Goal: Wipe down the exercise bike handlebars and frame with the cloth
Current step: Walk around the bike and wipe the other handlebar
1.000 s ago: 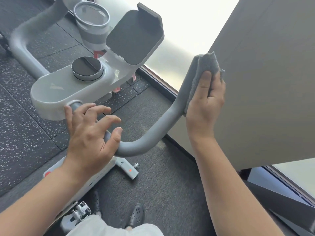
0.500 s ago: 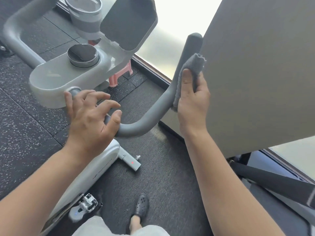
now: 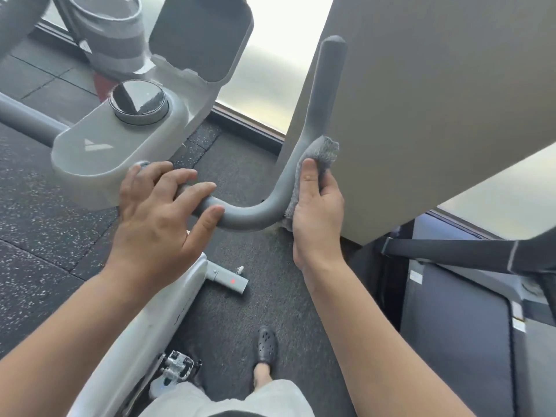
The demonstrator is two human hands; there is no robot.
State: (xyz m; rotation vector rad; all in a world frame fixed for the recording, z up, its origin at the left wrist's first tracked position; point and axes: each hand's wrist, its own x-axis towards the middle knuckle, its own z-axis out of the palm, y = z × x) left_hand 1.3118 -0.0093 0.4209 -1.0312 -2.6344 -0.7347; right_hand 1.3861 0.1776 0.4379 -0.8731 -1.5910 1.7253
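At the bend of the grey tubular handlebar (image 3: pixel 313 121), my right hand (image 3: pixel 317 212) presses a fluffy grey cloth (image 3: pixel 319 155) against the bar.

I see the right hand closed round the cloth, thumb on the near face and fingers wrapped behind, pinning the fabric to the outer side of the tube just above the curve. My left hand (image 3: pixel 159 224) is spread, fingers apart and loosely curved, resting over the horizontal stretch of the same bar beside the pale grey plastic console housing (image 3: pixel 99 164); it grips nothing. On the housing sits a round dark dial (image 3: pixel 138 100). Below, the white bike frame (image 3: pixel 150 320) slopes down over the dark speckled rubber floor (image 3: pixel 45 212).
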